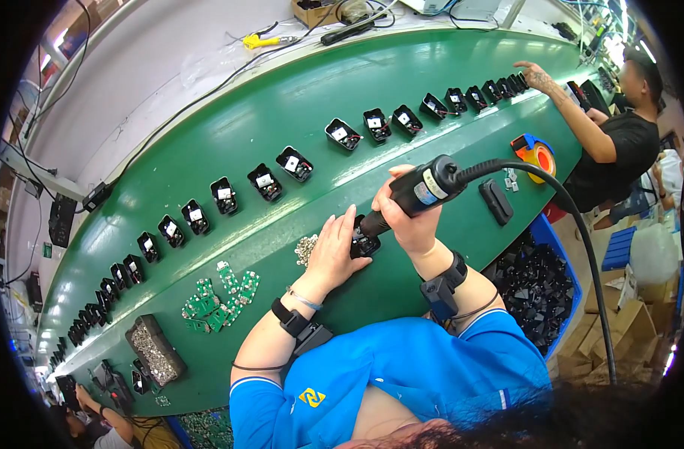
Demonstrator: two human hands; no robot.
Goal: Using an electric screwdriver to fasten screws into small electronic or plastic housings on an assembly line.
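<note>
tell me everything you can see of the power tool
The power tool is black and plastic-looking, with a thick, rounded body bearing pale and blue labels and a narrower nose. A black cable leaves its rear end and arcs off rightward. Gripped in the right hand, it tilts nose-down over a black case; its tip is hard to make out.

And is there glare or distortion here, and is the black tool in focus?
Head view: pale glare streaks the green table, whose far edge bows; black fills the corners; the tool looks fairly clear; the leftmost cases show little detail.
</note>
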